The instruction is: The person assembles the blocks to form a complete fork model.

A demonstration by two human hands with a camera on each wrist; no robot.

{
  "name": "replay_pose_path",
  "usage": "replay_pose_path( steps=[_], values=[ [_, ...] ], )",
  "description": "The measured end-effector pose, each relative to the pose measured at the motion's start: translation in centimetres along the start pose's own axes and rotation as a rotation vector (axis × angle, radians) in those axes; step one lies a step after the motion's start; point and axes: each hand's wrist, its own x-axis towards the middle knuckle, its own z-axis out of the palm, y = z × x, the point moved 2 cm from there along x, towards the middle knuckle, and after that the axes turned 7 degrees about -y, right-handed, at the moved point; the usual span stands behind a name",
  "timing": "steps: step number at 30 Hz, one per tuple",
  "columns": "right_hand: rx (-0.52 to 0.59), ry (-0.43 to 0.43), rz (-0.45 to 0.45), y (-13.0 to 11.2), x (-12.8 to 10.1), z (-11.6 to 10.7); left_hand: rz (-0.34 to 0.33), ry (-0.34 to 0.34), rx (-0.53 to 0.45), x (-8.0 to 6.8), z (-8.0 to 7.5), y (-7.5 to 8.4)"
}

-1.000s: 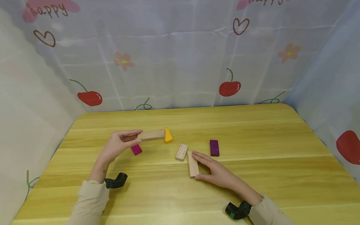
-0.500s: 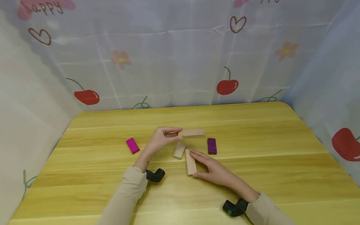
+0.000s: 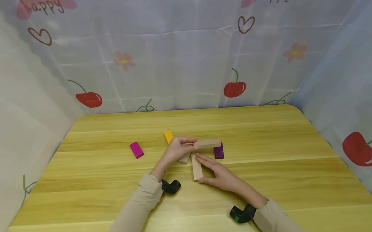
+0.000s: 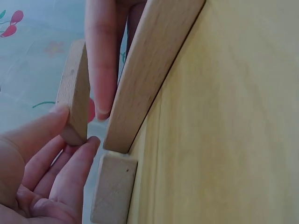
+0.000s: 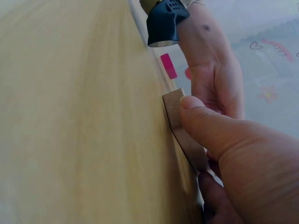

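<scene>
My left hand pinches one end of a long plain wooden block between thumb and fingers. That block is raised and points right, overlapping a dark purple block in the head view. Just below it, my right hand holds a second long wooden block on the table, thumb at its near end and fingers at its far end. In the left wrist view, a short wooden block lies close to the end of this second block. The left hand partly hides the short block in the head view.
A magenta block lies on the wooden table to the left. Behind the left hand a yellow block is partly covered. A printed curtain stands along the table's back edge.
The left hand has carried its long block rightward across the table, past the yellow block, then slightly nearer to the right hand. The right hand keeps its hold in place.
</scene>
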Motion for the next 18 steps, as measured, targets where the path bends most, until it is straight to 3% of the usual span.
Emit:
replay_pose_path(
  steps=[8, 18],
  values=[
    [-0.005, 0.001, -0.002, 0.0, 0.0, 0.0, -0.021, 0.056, 0.012, -0.2, 0.3, 0.1],
    [-0.003, 0.001, -0.012, 0.1, 0.0, 0.1, 0.022, 0.121, 0.159, -1.2, -0.9, 0.0]
  ],
)
